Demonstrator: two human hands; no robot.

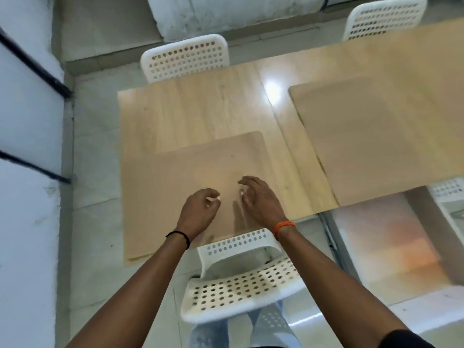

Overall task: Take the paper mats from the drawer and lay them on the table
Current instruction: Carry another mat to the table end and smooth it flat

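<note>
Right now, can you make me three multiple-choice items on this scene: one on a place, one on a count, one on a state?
1. Where does the near paper mat lie?
A. on the table's left end
B. on a chair seat
C. on the floor

2. How many paper mats lie on the table?
A. one
B. two
C. four

3. What is the state of the hands?
A. both grip a mat
B. one holds a cup
C. both hover empty

Answers:
1 A, it covers the near left corner.
2 B, the second mat lies to the right.
3 C, the left hand and right hand hold nothing, fingers loosely curled above the mat.
</note>
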